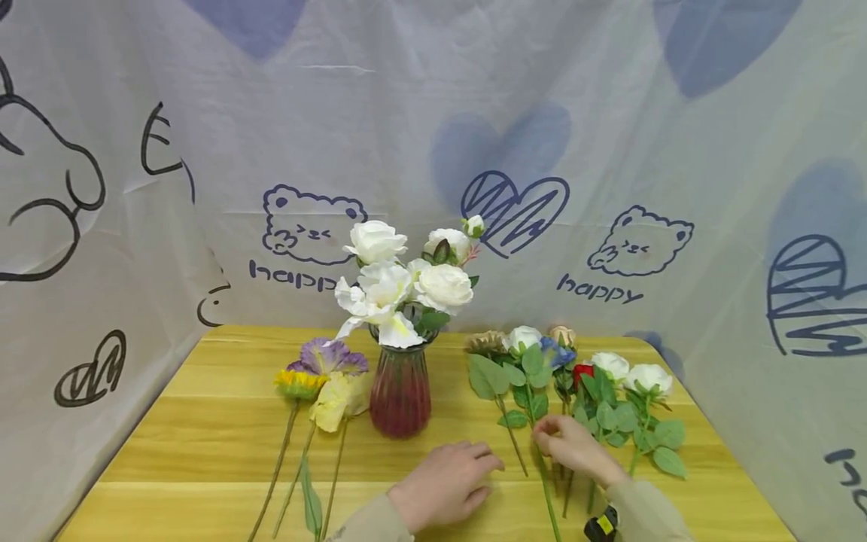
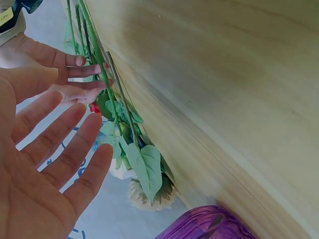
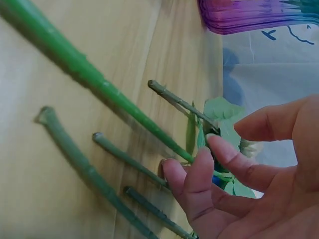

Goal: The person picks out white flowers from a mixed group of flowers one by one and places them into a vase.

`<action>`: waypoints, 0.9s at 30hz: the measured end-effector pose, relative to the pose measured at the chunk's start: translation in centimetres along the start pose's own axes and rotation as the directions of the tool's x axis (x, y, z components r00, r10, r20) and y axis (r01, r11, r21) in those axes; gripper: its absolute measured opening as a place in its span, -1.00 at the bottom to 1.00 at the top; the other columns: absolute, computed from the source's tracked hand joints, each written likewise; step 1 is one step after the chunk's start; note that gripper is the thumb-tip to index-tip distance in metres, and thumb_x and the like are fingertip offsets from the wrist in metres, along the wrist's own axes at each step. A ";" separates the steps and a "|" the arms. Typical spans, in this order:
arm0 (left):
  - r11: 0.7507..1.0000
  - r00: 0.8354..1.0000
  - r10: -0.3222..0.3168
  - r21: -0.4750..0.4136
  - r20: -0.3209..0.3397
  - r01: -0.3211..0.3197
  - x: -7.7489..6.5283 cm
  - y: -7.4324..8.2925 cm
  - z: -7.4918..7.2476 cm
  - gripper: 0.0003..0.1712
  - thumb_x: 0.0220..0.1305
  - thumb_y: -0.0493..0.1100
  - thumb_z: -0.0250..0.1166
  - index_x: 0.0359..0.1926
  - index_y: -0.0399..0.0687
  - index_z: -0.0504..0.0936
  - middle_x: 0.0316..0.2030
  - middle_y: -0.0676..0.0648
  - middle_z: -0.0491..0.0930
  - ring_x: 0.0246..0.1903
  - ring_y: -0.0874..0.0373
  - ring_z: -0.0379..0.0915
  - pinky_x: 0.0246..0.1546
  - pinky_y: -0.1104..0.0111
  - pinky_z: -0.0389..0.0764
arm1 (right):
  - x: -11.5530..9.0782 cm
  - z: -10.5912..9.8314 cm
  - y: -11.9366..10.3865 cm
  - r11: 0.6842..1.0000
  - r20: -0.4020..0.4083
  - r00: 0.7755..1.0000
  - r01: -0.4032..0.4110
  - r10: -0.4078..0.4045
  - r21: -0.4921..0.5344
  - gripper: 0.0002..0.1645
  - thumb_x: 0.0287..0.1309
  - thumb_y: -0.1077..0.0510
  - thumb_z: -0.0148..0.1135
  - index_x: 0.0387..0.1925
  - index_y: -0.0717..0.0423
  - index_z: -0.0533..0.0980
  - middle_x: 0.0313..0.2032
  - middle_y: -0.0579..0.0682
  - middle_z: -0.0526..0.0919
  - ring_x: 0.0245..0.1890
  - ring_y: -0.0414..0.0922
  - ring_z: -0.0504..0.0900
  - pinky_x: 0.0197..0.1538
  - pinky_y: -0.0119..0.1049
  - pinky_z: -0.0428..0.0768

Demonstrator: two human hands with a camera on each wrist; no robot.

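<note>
In the head view, my left hand [image 1: 443, 485] hovers over the table in front of the vase, its fingers spread in the left wrist view and holding nothing. My right hand [image 1: 576, 449] is at the long green stem [image 1: 546, 482] of a white rose [image 1: 521, 339] lying on the right. In the right wrist view its fingertips [image 3: 202, 164] reach the stem, while the thumb stands apart from it. Whether they touch cannot be told. A ribbed glass vase [image 1: 401, 391], pinkish red below, holds several white flowers [image 1: 443, 288] upright.
Left of the vase lie a purple flower [image 1: 332, 355], a yellow sunflower [image 1: 300, 384] and a pale yellow flower [image 1: 332, 403]. More roses, a red bloom [image 1: 582, 373], a blue flower [image 1: 557, 352] and a beige flower [image 1: 485, 343] lie right. A printed cloth [image 1: 406, 113] surrounds the wooden table [image 1: 190, 452].
</note>
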State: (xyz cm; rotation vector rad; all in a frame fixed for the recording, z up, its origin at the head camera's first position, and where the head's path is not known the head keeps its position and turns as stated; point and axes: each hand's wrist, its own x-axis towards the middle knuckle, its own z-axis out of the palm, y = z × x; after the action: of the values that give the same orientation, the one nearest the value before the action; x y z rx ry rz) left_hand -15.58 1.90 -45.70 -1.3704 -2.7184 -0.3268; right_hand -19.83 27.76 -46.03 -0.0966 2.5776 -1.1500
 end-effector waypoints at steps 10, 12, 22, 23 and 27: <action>0.998 1.000 -0.009 -0.059 0.021 0.010 -0.2 -0.3 -0.1 -0.64 0.40 -0.02 0.29 0.17 0.11 0.60 0.05 0.14 0.63 0.00 0.29 0.59 -0.01 0.44 0.67 | 1.3 0.3 0.0 0.991 0.011 0.998 -0.069 0.068 0.118 -0.54 0.41 0.18 0.00 0.09 0.51 0.53 -0.42 0.05 0.58 -0.44 -0.15 0.53 -0.31 -0.26 0.65; 0.998 1.000 -0.016 -0.065 0.018 0.017 -0.3 -0.4 -0.1 -0.63 0.40 -0.02 0.29 0.18 0.11 0.59 0.05 0.14 0.63 0.00 0.28 0.59 -0.02 0.44 0.67 | 1.5 0.3 0.1 0.980 0.034 0.997 -0.070 0.065 0.188 -0.54 0.40 0.19 -0.01 0.08 0.53 0.52 -0.46 0.00 0.55 -0.47 -0.19 0.48 -0.35 -0.31 0.59; 0.997 0.999 -0.044 -0.064 -0.029 0.042 -0.4 -0.6 -0.2 -0.64 0.39 -0.05 0.29 0.17 0.09 0.60 0.07 0.11 0.64 0.01 0.26 0.60 0.00 0.42 0.68 | 1.8 -0.1 0.5 0.794 0.156 0.983 -0.170 0.096 0.583 -0.30 0.48 0.02 0.05 0.34 0.51 0.18 -0.29 -0.10 0.67 -0.35 -0.31 0.65 -0.29 -0.54 0.60; 0.997 0.998 -0.045 -0.065 -0.039 0.042 -0.4 -0.6 -0.3 -0.65 0.39 -0.06 0.30 0.16 0.09 0.61 0.06 0.11 0.64 0.00 0.27 0.61 -0.02 0.43 0.68 | 1.8 -0.1 0.6 0.772 0.161 0.983 -0.173 0.092 0.612 -0.28 0.49 0.03 0.04 0.36 0.51 0.16 -0.30 -0.10 0.69 -0.36 -0.32 0.65 -0.29 -0.55 0.60; 0.997 0.996 -0.041 -0.064 -0.074 0.036 -0.6 -0.7 -0.4 -0.65 0.37 -0.09 0.30 0.16 0.08 0.60 0.03 0.12 0.65 -0.04 0.28 0.61 -0.04 0.46 0.67 | 1.8 0.1 0.7 0.700 0.155 0.985 -0.166 0.081 0.694 -0.32 0.50 0.08 0.03 0.37 0.52 0.16 -0.34 -0.11 0.73 -0.36 -0.33 0.67 -0.28 -0.59 0.62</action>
State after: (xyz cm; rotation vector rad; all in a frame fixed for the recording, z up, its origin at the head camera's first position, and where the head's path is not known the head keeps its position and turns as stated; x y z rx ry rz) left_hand -15.79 0.97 -45.54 -1.2939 -2.6975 -0.4612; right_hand -21.41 27.82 -47.11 0.1839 1.8360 -1.9229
